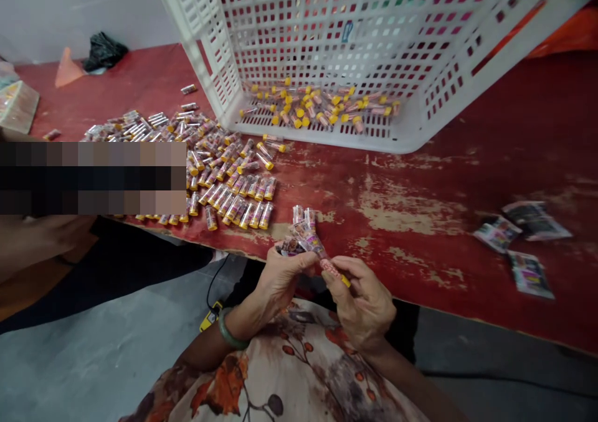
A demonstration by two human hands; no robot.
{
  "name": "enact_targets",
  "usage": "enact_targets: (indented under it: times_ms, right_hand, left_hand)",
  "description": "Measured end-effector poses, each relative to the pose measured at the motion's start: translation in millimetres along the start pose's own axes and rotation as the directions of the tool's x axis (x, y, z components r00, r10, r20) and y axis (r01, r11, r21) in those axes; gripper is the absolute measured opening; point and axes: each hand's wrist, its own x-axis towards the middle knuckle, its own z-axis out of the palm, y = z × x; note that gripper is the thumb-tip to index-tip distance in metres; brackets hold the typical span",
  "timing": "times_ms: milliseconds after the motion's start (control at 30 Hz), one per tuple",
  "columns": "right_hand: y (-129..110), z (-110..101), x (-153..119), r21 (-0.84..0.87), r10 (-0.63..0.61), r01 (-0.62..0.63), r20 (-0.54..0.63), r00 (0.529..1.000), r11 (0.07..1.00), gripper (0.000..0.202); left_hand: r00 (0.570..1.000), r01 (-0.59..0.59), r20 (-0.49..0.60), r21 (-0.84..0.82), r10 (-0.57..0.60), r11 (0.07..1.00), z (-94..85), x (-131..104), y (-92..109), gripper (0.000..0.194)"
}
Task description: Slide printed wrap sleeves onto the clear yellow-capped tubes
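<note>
My left hand (280, 279) is closed on small printed plastic packets (306, 238) over the table's front edge. My right hand (367, 300) pinches a small clear tube (331, 267) with a yellow cap, its capped end toward me. The tube's far end meets the printed plastic by my left thumb; whether it is inside cannot be made out. Just beyond my hands, a few tubes (303, 213) lie on the table. Left of them spreads a large pile of yellow-capped tubes (219, 154), some lined up in rows.
A white perforated plastic basket (406, 140) with yellow-capped tubes inside stands at the back of the red table (490, 167). Several flat printed packets (530, 272) lie at the right. Another person's arm (42, 238) is at the left. A black plastic bag (105, 51) lies behind.
</note>
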Motion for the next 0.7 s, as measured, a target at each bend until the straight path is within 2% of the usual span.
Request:
enact_targets:
  times_ms: [67, 133, 233, 300, 400, 500, 533, 600, 667, 700]
  right_hand:
    - [0.7, 0.9, -0.3, -0.058, -0.148, 0.146, -0.029, 0.989, 0.988, 0.036]
    - [1.7, -3.2, 2.7, -0.077, -0.283, 0.285, 0.033, 0.959, 0.955, 0.049]
    - [2.7, -16.9, 11.5, 0.041, -0.277, 0.278, 0.295, 0.914, 0.96, 0.048]
    - [4.5, -24.7, 16.6, 0.11, -0.24, 0.214, 0.392, 0.888, 0.971, 0.045]
    - [9.5, -26.0, 19.3, 0.113, -0.231, 0.205, 0.316, 0.92, 0.972, 0.039]
    - [15.0, -19.5, 22.8, 0.037, -0.298, 0.298, 0.231, 0.926, 0.954, 0.038]
    - [16.9, -17.2, 27.5, 0.034, -0.337, 0.34, 0.246, 0.909, 0.94, 0.038]
    - [21.7, -11.6, 46.8, 0.122, -0.42, 0.404, 0.359, 0.833, 0.906, 0.038]
    - [29.3, 1.3, 82.4, 0.253, -0.481, 0.409, 0.477, 0.736, 0.877, 0.033]
    - [34.5, 13.2, 105.8, 0.278, -0.495, 0.409, 0.493, 0.716, 0.869, 0.03]
  left_hand:
    - [1.0, -0.001, 0.029, 0.013, 0.0, 1.0, -0.1, -1.9, 0.5, 0.03]
    - [1.0, 0.002, 0.019, 0.029, -0.003, 1.0, -1.3, -2.0, 2.1, 0.031]
    - [1.0, 0.006, 0.006, 0.068, -0.006, 0.998, -5.2, 0.2, 5.3, 0.031]
    - [0.999, 0.019, 0.042, 0.09, -0.023, 0.996, -7.7, 0.9, 6.4, 0.032]
    - [0.989, 0.058, 0.127, 0.115, -0.073, 0.992, -8.8, -0.8, 5.3, 0.034]
    - [0.983, 0.081, 0.154, 0.111, -0.098, 0.991, -8.7, -2.3, 4.5, 0.034]
    - [0.986, 0.076, 0.143, 0.097, -0.089, 0.992, -9.7, -2.1, 5.3, 0.033]
    - [0.995, 0.035, 0.091, 0.057, -0.04, 0.998, -14.3, -0.3, 8.6, 0.031]
    - [0.999, -0.019, 0.029, 0.032, 0.019, 0.999, -22.3, 1.9, 13.4, 0.03]
    - [0.999, -0.038, -0.001, 0.03, 0.038, 0.999, -27.0, 2.8, 15.7, 0.031]
